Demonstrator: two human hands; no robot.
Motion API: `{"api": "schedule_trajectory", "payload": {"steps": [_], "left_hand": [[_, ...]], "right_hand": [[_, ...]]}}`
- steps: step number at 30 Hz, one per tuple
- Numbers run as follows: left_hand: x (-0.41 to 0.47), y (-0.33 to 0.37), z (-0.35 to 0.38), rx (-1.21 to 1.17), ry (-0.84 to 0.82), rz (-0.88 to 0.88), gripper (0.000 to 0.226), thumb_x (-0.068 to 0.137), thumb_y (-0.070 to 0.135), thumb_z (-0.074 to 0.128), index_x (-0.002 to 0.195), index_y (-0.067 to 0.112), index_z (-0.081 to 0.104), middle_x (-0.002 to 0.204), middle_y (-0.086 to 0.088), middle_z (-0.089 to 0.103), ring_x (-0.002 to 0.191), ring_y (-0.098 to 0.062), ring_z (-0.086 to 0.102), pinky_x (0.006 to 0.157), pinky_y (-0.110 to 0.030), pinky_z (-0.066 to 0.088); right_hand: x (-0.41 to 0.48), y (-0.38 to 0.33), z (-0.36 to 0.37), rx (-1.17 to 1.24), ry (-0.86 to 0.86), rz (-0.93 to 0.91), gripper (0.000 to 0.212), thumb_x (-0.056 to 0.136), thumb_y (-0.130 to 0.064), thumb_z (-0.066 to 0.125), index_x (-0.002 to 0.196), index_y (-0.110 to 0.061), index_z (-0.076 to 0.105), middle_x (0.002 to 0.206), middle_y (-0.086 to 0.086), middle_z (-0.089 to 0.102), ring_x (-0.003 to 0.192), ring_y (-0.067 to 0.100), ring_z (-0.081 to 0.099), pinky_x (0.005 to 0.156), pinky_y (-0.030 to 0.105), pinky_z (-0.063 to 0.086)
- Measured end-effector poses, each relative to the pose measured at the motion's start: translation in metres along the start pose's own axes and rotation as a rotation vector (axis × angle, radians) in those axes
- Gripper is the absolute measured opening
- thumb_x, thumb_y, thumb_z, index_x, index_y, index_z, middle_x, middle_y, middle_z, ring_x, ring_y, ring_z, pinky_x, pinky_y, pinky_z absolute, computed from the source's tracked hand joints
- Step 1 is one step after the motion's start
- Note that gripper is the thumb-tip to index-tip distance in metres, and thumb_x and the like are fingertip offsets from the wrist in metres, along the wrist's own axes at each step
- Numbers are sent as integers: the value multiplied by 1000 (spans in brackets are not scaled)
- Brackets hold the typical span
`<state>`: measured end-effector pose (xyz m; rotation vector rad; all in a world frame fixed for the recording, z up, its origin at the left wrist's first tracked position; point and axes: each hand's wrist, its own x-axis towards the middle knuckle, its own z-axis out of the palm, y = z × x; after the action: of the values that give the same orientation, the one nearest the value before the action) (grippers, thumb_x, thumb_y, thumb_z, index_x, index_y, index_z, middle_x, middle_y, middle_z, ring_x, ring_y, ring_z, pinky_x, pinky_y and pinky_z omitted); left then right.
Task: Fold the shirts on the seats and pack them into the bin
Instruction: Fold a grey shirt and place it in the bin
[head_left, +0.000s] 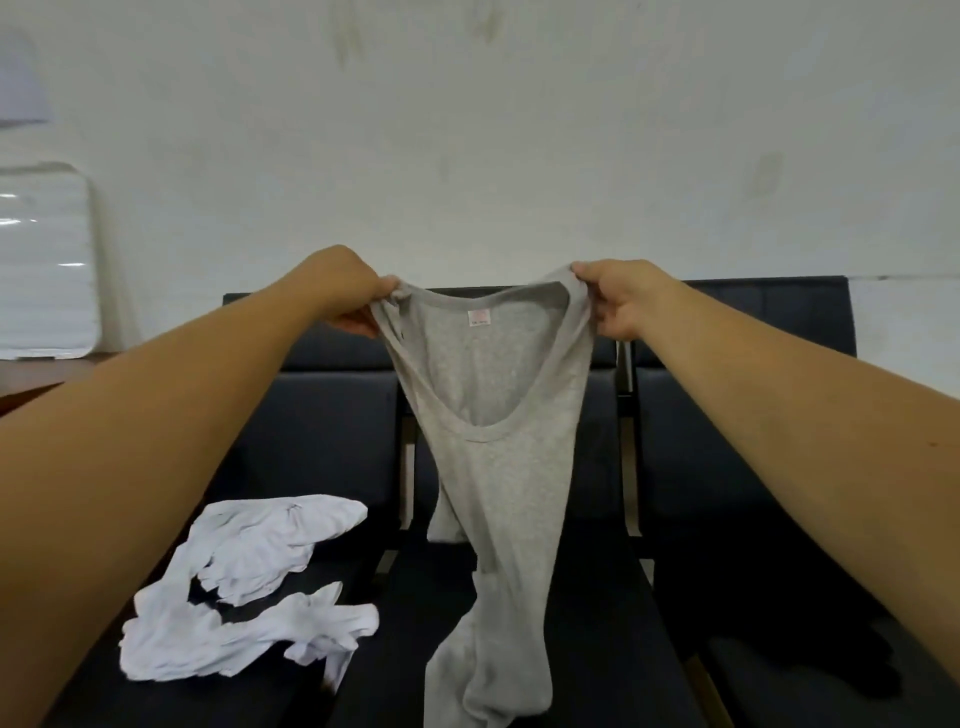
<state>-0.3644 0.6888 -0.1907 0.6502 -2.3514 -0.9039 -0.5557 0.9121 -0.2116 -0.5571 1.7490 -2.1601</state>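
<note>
Over on the left seat (322, 431), a white shirt (249, 587) lies crumpled and unfolded, well apart from both hands. Moving in: the left hand (353, 296) is raised in front of the seat backs, fingers curled, pinching one shoulder strap of the grey shirt (498, 415). Centre now: that sleeveless grey shirt hangs between the two hands, neckline stretched open w/ the label facing us. Its long axis runs straight down, and the lower part is bunched, trailing onto the middle seat (587, 623) near the camera. Right hand (618, 306) pinches the other strap, thumb on top, approx level w/ the left, so neither hand is nearer. The shirt sits below and between the hands, top edge taut across. Next move, I'd judge, is laying it flat on the mid seat, which depends on keeping the straps level and the body lengthwise. Right seat (727, 415): a dark heap (789, 654), poss. a black shirt, too dim to be sure. No bin in view
</note>
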Motion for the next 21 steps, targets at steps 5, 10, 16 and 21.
{"api": "schedule_trajectory", "payload": {"steps": [5,10,16,21], "left_hand": [[0,-8,6,-846,-223,-165,22,103,27,54,97,9,66,87,-6,70,68,-16,73,59,-30,62],[-1,-16,32,-842,-227,-106,27,102,30,57,114,8,68,94,-4,73,85,-18,70,72,-33,61],[-1,-8,53,-683,-186,140,18,98,19,64,87,8,71,69,3,68,58,-5,56,50,-19,44],[-6,-9,64,-804,-272,150,11,98,14,64,98,5,71,82,-2,72,69,-8,64,62,-19,52]], "right_hand": [[0,-2,1,114,-107,81,13,103,-12,56,103,-1,64,98,10,69,86,22,69,75,37,63],[-10,3,13,76,-203,-109,22,100,4,52,116,-6,62,115,14,64,98,22,65,81,31,60],[-37,19,45,-202,-384,-212,24,89,-10,74,108,4,71,95,12,75,92,20,72,84,32,60],[-49,28,63,-314,-469,-214,22,87,-17,78,99,1,73,86,7,76,77,14,74,70,27,61]]}}
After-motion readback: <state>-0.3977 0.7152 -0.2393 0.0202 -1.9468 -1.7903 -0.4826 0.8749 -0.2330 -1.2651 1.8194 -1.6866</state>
